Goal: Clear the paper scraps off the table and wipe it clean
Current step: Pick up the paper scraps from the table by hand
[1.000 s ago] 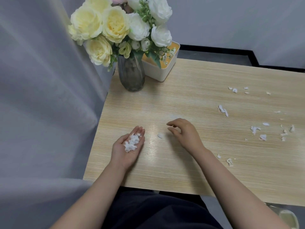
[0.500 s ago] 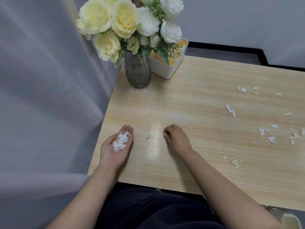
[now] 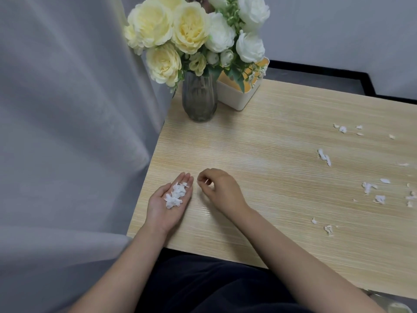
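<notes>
My left hand (image 3: 168, 205) lies palm up on the wooden table (image 3: 259, 154) near its left edge, fingers straight, with a small heap of white paper scraps (image 3: 176, 195) on the palm. My right hand (image 3: 222, 190) is just to its right, fingers curled, pinching a tiny white scrap (image 3: 204, 181) at the fingertips close to the left hand's fingers. Several more white scraps (image 3: 370, 187) lie scattered over the right half of the table, with others further back (image 3: 343, 129) and near the front edge (image 3: 328, 229).
A grey glass vase (image 3: 199, 99) of cream and white flowers stands at the table's back left corner. Behind it sits a white box (image 3: 239, 96) with an orange top. A grey curtain (image 3: 67, 132) hangs along the table's left side.
My right hand picked up the small scrap that lay between the hands and moved left with it, close to my left hand's fingertips. The view shifted left.
</notes>
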Demonstrator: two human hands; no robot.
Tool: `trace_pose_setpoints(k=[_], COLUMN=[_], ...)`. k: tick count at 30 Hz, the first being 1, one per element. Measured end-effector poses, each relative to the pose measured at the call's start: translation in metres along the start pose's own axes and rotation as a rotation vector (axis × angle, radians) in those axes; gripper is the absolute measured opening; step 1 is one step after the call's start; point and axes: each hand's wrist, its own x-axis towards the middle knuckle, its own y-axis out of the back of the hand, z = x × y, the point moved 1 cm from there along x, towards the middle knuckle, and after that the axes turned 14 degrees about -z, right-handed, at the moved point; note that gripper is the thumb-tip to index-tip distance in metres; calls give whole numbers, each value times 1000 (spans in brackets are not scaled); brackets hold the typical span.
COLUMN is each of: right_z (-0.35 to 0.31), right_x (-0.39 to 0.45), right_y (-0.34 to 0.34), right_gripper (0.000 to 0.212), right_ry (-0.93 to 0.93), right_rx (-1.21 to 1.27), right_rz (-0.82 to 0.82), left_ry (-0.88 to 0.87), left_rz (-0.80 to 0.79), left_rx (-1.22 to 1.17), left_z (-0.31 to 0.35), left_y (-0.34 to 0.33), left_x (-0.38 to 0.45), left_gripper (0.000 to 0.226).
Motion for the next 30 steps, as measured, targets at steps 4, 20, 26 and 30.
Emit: trace_pose_setpoints(k=[4,20,26,30], right_z=[-20,38,53,48], right_x=[5,-9,-6,2], right_y=[-11,6,-14,-23], right_gripper=[10,17,28,26], right_ry=[137,-150,-276,-252], right_rx=[-19,-23,-66,-138], right_rz=[-88,-10,-158,-178], left_ry=[19,-15,-8,-1], left_rz=[-51,31,-41,-33], left_rx=[33,-14,-10,0], left_z=[0,3,8,8], left_y=[3,3,4,5], left_x=[-1,2,0,0], left_gripper=[70,36,72,76])
